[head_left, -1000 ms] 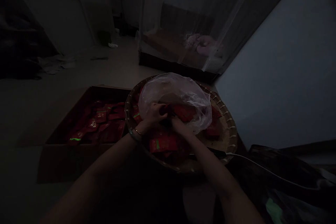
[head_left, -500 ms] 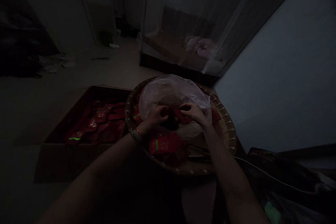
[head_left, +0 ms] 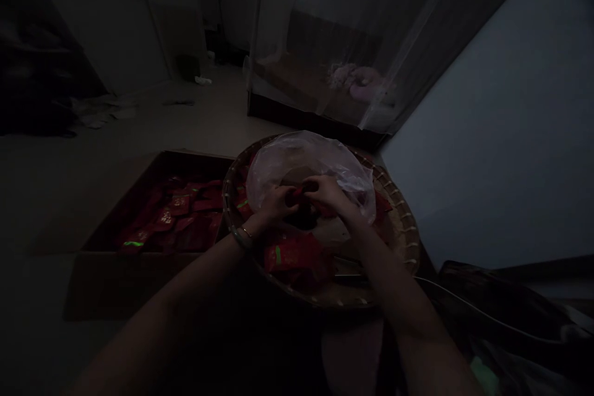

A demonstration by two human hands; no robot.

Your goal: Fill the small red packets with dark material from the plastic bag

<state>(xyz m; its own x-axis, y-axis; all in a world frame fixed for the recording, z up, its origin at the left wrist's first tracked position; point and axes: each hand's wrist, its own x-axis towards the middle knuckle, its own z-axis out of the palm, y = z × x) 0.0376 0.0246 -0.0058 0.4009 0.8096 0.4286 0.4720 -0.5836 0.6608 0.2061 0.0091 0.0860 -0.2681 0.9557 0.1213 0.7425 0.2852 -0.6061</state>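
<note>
In dim light, my left hand (head_left: 279, 203) and my right hand (head_left: 327, 193) are close together over a round woven bamboo tray (head_left: 408, 223). Between their curled fingers is a small red packet (head_left: 300, 197), gripped from both sides; its lower part is hard to make out. A clear plastic bag (head_left: 306, 151) lies spread open in the tray around the hands, with something dark (head_left: 301, 220) in it under the fingers. Nearer to me, red packets (head_left: 294, 257) with a bright green strip lie in a pile by my left wrist.
Left of the tray, an open cardboard box (head_left: 139, 255) holds many red packets (head_left: 180, 203). A long thin object (head_left: 349, 276) rests in the tray near my right forearm. A white cord (head_left: 473, 303) runs off to the right. A netted bed (head_left: 320, 86) stands behind, a pale wall (head_left: 501, 136) at right.
My right hand has moved left and slightly up, bringing its fingers against the red packet by my left hand. My left hand has stayed nearly in place.
</note>
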